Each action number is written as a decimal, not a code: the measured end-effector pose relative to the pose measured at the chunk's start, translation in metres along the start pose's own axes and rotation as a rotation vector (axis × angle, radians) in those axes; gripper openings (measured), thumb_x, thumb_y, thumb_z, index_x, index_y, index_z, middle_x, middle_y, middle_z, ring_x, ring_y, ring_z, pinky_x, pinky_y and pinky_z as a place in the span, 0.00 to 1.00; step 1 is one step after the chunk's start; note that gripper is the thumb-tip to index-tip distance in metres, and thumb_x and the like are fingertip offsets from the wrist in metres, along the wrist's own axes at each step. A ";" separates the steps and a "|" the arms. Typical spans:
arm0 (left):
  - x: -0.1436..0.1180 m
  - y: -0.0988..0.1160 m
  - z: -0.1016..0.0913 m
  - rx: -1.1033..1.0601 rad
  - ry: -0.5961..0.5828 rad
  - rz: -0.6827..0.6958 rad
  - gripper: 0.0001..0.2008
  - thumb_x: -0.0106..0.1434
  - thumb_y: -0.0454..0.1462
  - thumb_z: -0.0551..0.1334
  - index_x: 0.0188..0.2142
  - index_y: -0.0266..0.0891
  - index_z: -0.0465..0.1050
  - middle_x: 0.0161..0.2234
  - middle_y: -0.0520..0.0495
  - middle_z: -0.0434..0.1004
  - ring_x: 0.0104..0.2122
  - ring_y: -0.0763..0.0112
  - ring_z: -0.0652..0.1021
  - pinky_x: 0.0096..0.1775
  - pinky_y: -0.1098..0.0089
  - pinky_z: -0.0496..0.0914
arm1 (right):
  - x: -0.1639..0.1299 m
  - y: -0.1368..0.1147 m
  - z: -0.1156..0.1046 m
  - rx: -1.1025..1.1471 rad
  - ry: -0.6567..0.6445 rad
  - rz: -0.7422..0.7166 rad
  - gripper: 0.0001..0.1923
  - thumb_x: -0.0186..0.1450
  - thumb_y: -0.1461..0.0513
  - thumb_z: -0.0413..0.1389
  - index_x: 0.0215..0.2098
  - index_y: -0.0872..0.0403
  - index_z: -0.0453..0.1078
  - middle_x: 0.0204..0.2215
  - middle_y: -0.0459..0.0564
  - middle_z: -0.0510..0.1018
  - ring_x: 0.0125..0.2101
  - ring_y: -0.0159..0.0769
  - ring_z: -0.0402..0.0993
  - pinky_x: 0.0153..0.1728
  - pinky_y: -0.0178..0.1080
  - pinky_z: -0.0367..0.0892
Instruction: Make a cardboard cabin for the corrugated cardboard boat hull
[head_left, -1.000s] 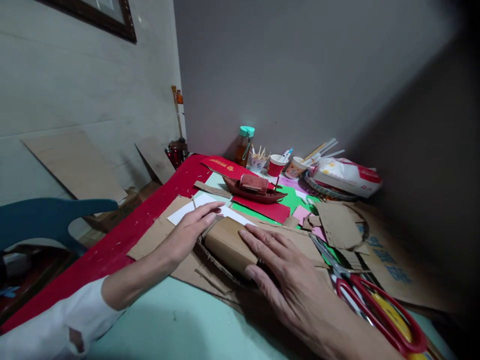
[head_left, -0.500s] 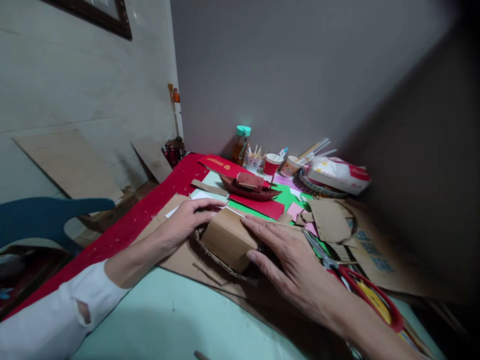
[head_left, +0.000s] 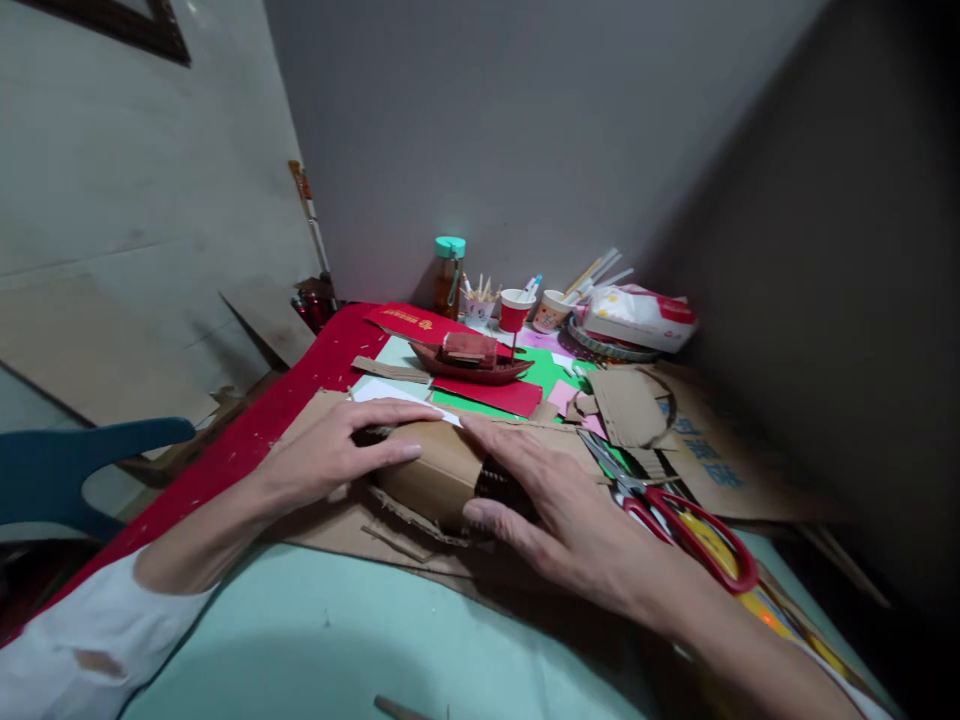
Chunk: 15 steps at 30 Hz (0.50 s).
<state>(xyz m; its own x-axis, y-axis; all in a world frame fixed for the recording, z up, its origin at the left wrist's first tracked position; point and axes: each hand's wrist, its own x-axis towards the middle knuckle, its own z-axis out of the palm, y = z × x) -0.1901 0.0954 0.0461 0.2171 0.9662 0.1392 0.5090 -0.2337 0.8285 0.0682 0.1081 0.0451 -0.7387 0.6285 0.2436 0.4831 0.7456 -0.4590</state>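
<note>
A bent piece of brown cardboard [head_left: 441, 468], arched like a cover, stands in a curved cardboard hull [head_left: 420, 522]. My left hand [head_left: 337, 445] grips its left end, with the thumb lying over the top face. At the other end my right hand [head_left: 559, 490] holds it, fingers along the far edge and thumb at the near corner. The hands partly hide both ends of the hull. Beneath lies a flat cardboard sheet [head_left: 322, 525]. Beyond it stands a small dark red model boat [head_left: 474, 360] with a cabin and a short mast.
Red-handled scissors [head_left: 701, 535] lie right of my right hand, near cardboard scraps [head_left: 626, 405]. Along the back stand a teal-capped bottle [head_left: 448, 275], a cup of sticks [head_left: 480, 308], a red cup [head_left: 516, 312] and a tissue pack [head_left: 637, 318]. A blue chair [head_left: 82, 465] is at left.
My left hand has moved further over the bent cardboard, its thumb now on top. The cardboard looks lower and more rounded. The whole view has shifted, with the scene sliding left.
</note>
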 end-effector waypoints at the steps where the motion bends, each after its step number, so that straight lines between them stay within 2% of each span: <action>1: 0.000 -0.001 0.000 0.028 0.010 -0.003 0.17 0.62 0.49 0.66 0.51 0.56 0.81 0.55 0.53 0.81 0.56 0.48 0.74 0.60 0.56 0.63 | -0.002 0.004 -0.004 0.033 0.033 0.049 0.31 0.73 0.54 0.52 0.70 0.56 0.56 0.64 0.57 0.70 0.61 0.46 0.68 0.59 0.49 0.65; 4: -0.002 -0.005 -0.002 0.115 0.039 -0.008 0.18 0.61 0.51 0.66 0.50 0.58 0.81 0.54 0.53 0.81 0.54 0.46 0.75 0.57 0.57 0.67 | -0.009 0.016 -0.018 0.084 0.143 0.234 0.22 0.74 0.55 0.48 0.62 0.53 0.69 0.55 0.54 0.79 0.52 0.46 0.76 0.50 0.47 0.70; 7: -0.003 -0.009 -0.004 0.204 0.064 -0.020 0.18 0.60 0.53 0.66 0.50 0.60 0.81 0.54 0.54 0.81 0.55 0.47 0.75 0.56 0.60 0.68 | -0.014 0.024 -0.026 0.095 0.173 0.336 0.17 0.74 0.59 0.48 0.53 0.54 0.76 0.43 0.52 0.85 0.42 0.43 0.80 0.41 0.42 0.70; 11: -0.003 -0.012 -0.003 0.218 0.066 -0.082 0.19 0.59 0.53 0.66 0.49 0.61 0.81 0.55 0.56 0.80 0.56 0.47 0.74 0.58 0.62 0.65 | -0.016 0.024 -0.022 0.093 0.117 0.293 0.13 0.73 0.63 0.51 0.46 0.53 0.79 0.35 0.46 0.84 0.33 0.37 0.78 0.34 0.37 0.66; 15: -0.003 -0.010 -0.003 0.201 0.061 -0.124 0.18 0.59 0.54 0.67 0.49 0.62 0.80 0.55 0.56 0.80 0.57 0.47 0.72 0.60 0.61 0.63 | -0.012 0.023 -0.013 0.105 0.104 0.230 0.12 0.72 0.65 0.52 0.45 0.54 0.79 0.41 0.49 0.84 0.40 0.38 0.78 0.40 0.37 0.66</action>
<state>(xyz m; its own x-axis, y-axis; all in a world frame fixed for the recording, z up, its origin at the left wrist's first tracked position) -0.1980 0.0955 0.0389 0.0948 0.9922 0.0806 0.6855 -0.1237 0.7174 0.0940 0.1204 0.0428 -0.5602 0.8023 0.2061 0.5776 0.5567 -0.5971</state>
